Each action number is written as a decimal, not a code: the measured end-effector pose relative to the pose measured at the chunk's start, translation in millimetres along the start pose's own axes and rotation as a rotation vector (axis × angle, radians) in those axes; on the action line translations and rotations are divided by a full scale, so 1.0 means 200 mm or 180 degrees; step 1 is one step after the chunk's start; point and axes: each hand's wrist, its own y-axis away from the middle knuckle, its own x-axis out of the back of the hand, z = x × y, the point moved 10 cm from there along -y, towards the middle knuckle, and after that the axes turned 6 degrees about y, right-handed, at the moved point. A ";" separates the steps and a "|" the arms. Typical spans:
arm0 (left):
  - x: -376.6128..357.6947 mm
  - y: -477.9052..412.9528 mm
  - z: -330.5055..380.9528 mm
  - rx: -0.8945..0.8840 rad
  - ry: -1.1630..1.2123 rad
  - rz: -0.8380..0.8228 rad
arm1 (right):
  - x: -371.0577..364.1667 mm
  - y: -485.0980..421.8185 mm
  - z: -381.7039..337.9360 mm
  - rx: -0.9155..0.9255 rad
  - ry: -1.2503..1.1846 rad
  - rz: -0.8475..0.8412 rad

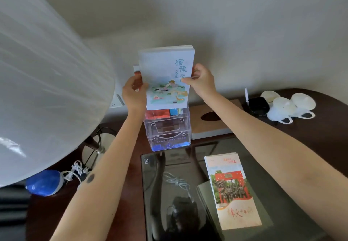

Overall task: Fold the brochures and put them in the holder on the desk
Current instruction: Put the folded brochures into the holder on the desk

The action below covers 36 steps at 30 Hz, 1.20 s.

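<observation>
Fingers (188, 80) of the right hand (202, 84) and left hand (134, 95) pinch the side edges of the pale blue brochure (165, 67). They hold it upright and square directly above the clear holder (167, 133), probably to slide it into a pocket. A red brochure (232, 190) lies on the surface (327, 139) in front of the holder, apparently waiting its turn.

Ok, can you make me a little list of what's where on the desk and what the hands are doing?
left hand: grips the blue brochures at their left edge
right hand: pinches their right edge
blue brochures: upright, over the clear holder
clear holder: on the desk, leaflets inside
red brochures: flat on the desk, near right
also there: lamp, tissue box, white cups
</observation>
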 end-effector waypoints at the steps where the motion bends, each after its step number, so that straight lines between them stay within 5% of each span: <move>1: 0.01 0.00 -0.03 0.0026 -0.0017 0.0013 | -0.02 0.00 0.01 0.0007 0.0056 0.0013; 18: 0.09 0.06 -0.47 0.0490 -0.0804 0.0058 | -0.28 0.08 0.28 0.0110 0.0472 -0.0060; 36: 0.06 0.16 -0.46 0.0429 -0.1561 0.0127 | -0.30 0.16 0.39 -0.0228 0.0813 0.0152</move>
